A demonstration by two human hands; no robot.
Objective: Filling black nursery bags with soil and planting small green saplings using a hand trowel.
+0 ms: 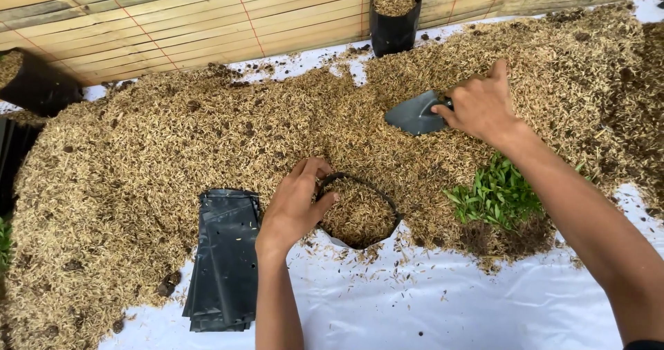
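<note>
The left hand (294, 208) fingers pinch the rim of a husk-filled black bag (358, 213) on the white sheet (443, 308); the right hand (481, 104) apparently grips a dark scoop (413, 115) in the husk pile (173, 142).

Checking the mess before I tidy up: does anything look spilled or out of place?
Loose husk mix is heaped straight on the white sheet, with stray bits scattered past the pile's edge near the open bag. The flat bag stack lies tidy.
</note>
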